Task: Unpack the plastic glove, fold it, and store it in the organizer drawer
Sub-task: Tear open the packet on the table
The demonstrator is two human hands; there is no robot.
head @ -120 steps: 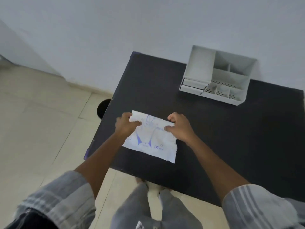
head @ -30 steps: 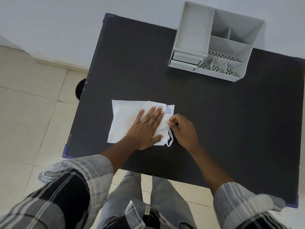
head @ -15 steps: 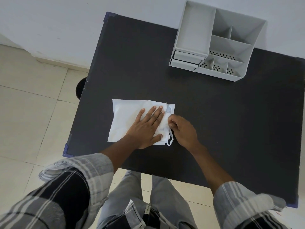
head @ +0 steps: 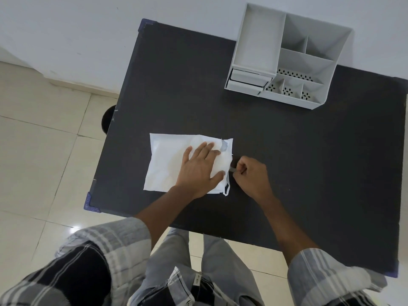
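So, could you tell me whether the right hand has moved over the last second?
Yes. The right hand has drawn slightly rightward, off the white packet's torn edge, pinching something small; the left hand stays flat on the packet.

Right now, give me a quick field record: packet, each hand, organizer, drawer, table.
packet: white packet, flat on the table, open at its right end
left hand: left hand palm down, pressing the packet
right hand: right hand at the packet's right edge, fingers pinched on something thin and clear, likely the glove
organizer: grey organizer at the table's far side, apart from the packet
drawer: drawer at its front left, looks shut
table: black table
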